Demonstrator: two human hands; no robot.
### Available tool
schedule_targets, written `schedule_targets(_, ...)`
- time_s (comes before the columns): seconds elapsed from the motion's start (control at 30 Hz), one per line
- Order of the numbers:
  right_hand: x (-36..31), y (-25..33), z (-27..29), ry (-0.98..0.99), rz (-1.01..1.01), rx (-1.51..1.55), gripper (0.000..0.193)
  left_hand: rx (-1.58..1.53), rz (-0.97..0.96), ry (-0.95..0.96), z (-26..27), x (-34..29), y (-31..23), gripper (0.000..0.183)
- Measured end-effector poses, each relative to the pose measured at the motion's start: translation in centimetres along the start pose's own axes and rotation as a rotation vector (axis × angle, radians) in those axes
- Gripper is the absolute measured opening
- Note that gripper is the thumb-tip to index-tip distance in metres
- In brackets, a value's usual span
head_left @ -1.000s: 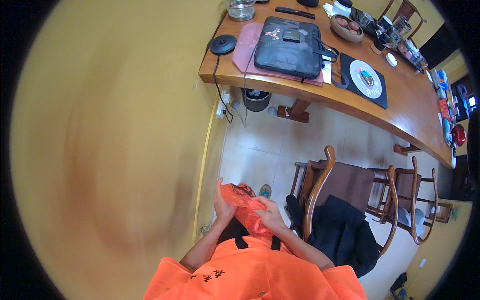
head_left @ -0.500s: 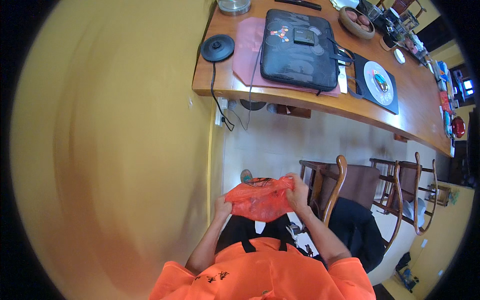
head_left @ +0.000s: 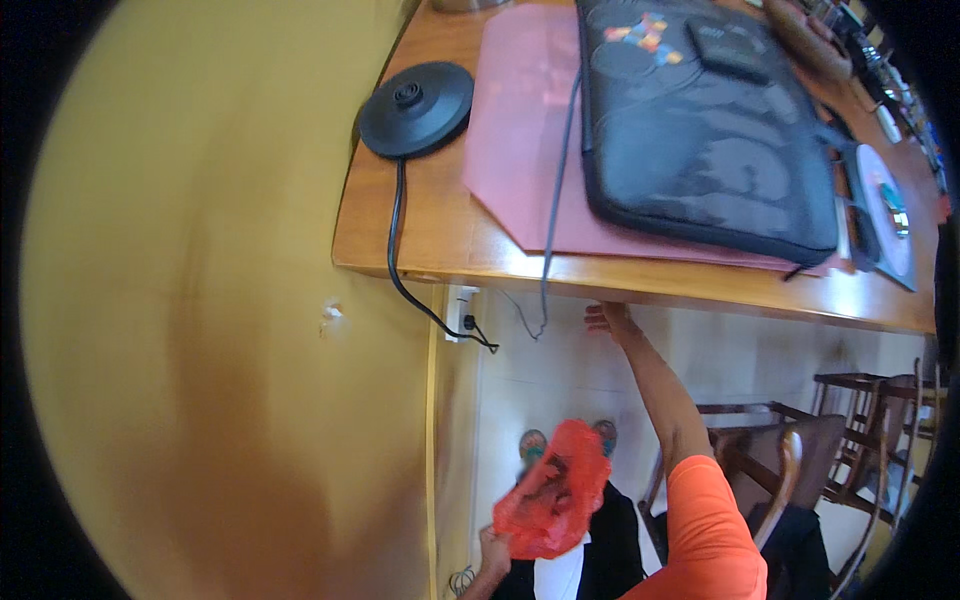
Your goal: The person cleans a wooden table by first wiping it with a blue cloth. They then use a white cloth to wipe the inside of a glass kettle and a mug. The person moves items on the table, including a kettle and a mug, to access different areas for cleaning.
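Note:
A red plastic bag (head_left: 575, 500) hangs from my left hand (head_left: 494, 550), which grips its rim at the lower left. The bag's mouth gapes upward, with something dark inside that I cannot make out. My right arm stretches forward to the table. Beneath the front edge of the wooden table (head_left: 440, 262), my right hand (head_left: 608, 318) is partly hidden; its visible fingers are apart and extended, with nothing seen in them.
On the table are a round black kettle base (head_left: 418, 110) with a hanging cord, a pink sheet (head_left: 510, 190) and a black laptop sleeve (head_left: 700, 150). A yellow wall (head_left: 230, 300) closes the left side. Wooden chairs (head_left: 790, 460) stand to the right.
My right hand has let go of the bag and reached forward under the table edge. The left hand keeps the bag, which has opened out. The table now appears closer.

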State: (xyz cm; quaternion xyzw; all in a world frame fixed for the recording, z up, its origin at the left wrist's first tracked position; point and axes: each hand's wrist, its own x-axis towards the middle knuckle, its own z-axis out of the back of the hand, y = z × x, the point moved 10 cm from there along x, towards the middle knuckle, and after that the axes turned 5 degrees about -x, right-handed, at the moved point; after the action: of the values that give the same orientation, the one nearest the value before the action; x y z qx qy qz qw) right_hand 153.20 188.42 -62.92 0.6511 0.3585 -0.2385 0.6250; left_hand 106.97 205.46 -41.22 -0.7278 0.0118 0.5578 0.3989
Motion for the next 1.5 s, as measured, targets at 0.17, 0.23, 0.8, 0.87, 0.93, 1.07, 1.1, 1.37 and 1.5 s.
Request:
schedule_targets(0.17, 10.2, 0.2, -4.4, -0.069, 0.189, 0.239, 0.035, 0.074, -0.002, 0.296, -0.2, 2.7, 5.2, 0.042)
schedule_targets(0.23, 12.5, 0.6, -5.0, -0.099, 0.215, 0.277, 0.034, 0.108, -0.025, 0.282, -0.1, 4.2, 5.9, 0.039)
schedule_targets(0.8, 7.0, -8.3, 0.6, -0.239, 0.256, 0.434, 0.029, 0.24, 0.001, 0.221, 3.7, 2.8, 7.6, 0.029)
schedule_targets(0.87, 3.0, -11.7, 3.2, -0.34, 0.189, 0.45, 0.03, 0.2, -0.089, 0.244, 1.8, 2.3, 5.0, 0.028)
schedule_targets(0.93, -1.8, -14.0, 4.8, -0.421, 0.156, 0.478, 0.037, 0.065, -0.026, 0.175, 0.8, 1.5, 4.5, 0.029)
schedule_targets(1.07, -9.0, -20.0, 7.5, -0.429, -0.077, 0.384, 0.034, 0.01, -0.071, 0.19, -1.3, 1.8, 2.3, 0.023)
schedule_targets(1.1, -10.5, -22.0, 8.2, -0.493, -0.099, 0.487, 0.035, 0.029, -0.083, 0.179, -1.9, 2.3, 1.7, 0.022)
schedule_targets(1.37, -13.0, -29.8, 10.0, -0.504, -0.002, 0.471, 0.034, 0.042, -0.38, -0.186, -2.9, 5.2, -5.6, 0.028)
schedule_targets(1.5, -17.7, -27.0, 8.8, -0.38, -0.411, 0.305, 0.029, -0.119, -0.41, -0.161, -2.2, 6.5, -6.7, 0.036)
